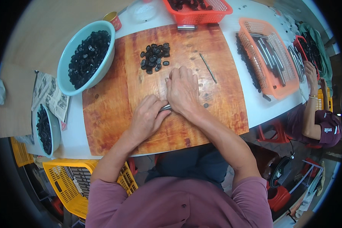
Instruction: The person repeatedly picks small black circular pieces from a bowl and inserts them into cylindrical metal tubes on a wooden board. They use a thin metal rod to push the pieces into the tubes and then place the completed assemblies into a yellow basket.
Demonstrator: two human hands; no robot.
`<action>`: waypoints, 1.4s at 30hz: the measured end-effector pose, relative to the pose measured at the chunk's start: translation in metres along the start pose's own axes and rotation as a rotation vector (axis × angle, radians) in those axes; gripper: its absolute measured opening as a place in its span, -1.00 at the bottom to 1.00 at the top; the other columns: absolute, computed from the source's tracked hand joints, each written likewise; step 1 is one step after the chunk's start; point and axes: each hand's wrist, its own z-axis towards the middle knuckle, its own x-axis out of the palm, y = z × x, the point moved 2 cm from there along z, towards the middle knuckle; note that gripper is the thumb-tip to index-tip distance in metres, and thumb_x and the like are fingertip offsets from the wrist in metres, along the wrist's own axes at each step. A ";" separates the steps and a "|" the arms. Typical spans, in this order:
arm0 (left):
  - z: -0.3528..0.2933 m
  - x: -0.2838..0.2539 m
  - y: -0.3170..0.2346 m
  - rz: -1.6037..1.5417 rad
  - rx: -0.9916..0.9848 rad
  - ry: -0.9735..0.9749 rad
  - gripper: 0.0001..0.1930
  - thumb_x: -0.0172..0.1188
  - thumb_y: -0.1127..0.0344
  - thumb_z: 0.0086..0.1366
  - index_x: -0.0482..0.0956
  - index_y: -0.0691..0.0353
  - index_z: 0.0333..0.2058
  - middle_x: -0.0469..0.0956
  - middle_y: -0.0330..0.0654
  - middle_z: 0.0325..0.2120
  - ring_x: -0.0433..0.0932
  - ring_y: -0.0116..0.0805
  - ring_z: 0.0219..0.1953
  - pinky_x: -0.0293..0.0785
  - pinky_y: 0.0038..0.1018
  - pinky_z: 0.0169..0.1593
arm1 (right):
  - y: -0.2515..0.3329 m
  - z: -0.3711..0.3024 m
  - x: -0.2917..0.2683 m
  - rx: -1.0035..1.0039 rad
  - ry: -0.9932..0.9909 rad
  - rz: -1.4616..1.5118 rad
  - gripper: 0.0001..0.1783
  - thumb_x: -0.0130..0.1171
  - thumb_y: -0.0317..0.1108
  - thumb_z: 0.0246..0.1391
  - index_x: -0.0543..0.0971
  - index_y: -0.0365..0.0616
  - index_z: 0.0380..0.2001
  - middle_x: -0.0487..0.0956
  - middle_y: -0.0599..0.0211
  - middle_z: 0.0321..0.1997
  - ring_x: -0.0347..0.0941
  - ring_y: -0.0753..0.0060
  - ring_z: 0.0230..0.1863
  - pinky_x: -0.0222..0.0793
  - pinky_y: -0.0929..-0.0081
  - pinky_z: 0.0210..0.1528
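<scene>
Near the middle of a reddish-brown wooden board, my left hand is closed around a short metal tube. Its fingers wrap over the tube, so only a small silvery stretch shows. My right hand lies palm down over the tube's far end, fingers stretched forward; whatever sits under that palm is hidden. Just beyond my hands is a loose pile of small black oval caps, with one cap slightly apart. A thin metal rod lies to the right of them.
At the left stand a large light-blue basin and a smaller one, both holding black pieces. Red and orange baskets line the far and right sides. A yellow crate holds tubes. A co-worker's hand is at the right.
</scene>
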 end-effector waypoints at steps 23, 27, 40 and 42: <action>0.001 0.002 0.000 0.058 0.110 -0.021 -0.74 0.40 0.39 0.06 0.60 0.30 -0.27 0.45 -0.08 -0.41 0.49 -0.05 -0.30 0.44 -0.24 -0.22 | -0.001 -0.012 -0.002 0.052 -0.034 -0.016 -0.83 0.11 -0.39 0.12 0.46 -0.24 -0.24 0.43 0.00 -0.19 0.35 -0.04 -0.11 0.19 0.10 -0.05; -0.007 0.010 0.001 0.082 0.073 0.002 -0.75 0.41 0.40 0.07 0.61 0.30 -0.26 0.48 -0.08 -0.42 0.50 -0.06 -0.32 0.44 -0.27 -0.25 | -0.004 -0.010 0.003 0.036 -0.045 -0.003 -0.87 0.12 -0.43 0.14 0.47 -0.25 -0.28 0.46 -0.04 -0.23 0.37 -0.12 -0.14 0.23 0.03 -0.08; -0.019 0.001 -0.007 -1.067 -0.774 -0.185 -0.59 0.00 0.12 0.52 0.50 0.35 0.09 0.57 -0.19 -0.34 0.55 -0.48 -0.46 0.49 -0.56 -0.40 | -0.051 -0.008 0.001 0.343 -0.165 0.879 -0.64 0.05 -0.17 0.34 0.52 -0.26 -0.41 0.46 0.34 -0.49 0.36 0.50 -0.43 0.30 0.44 -0.33; -0.031 -0.004 -0.014 -1.271 -0.804 -0.217 -0.58 -0.02 0.13 0.52 0.48 0.37 0.11 0.58 -0.17 -0.33 0.55 -0.46 -0.45 0.50 -0.56 -0.40 | -0.039 -0.006 0.006 0.266 -0.114 0.764 -0.65 0.03 -0.20 0.34 0.54 -0.26 -0.41 0.46 0.25 -0.54 0.41 0.40 -0.43 0.34 0.38 -0.30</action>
